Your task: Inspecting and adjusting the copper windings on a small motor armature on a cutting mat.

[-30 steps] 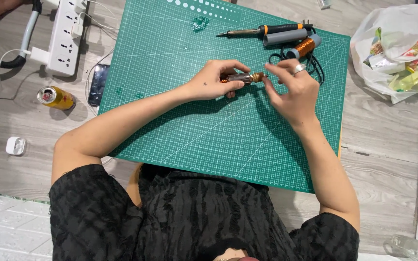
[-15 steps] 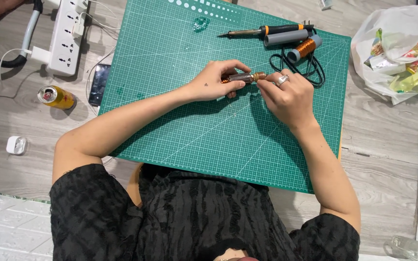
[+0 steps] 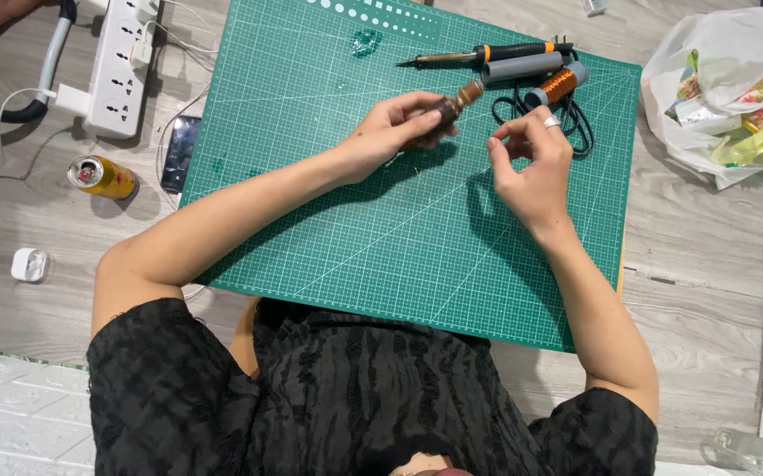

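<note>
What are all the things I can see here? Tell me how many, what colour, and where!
cutting mat: one, green, middle of the floor
soldering iron: one, black and orange, top of mat
wire spool: one, copper with grey ends, top right of mat
black cord: one, beside the spool
power strip: one, white, top left
can: one, yellow, left of mat
phone: one, dark, at mat's left edge
small case: one, white, far left
plastic bag: one, white with colourful packets, right
left hand: holds a small brown part
right hand: fingers pinched, ring on, apart from the part
</note>
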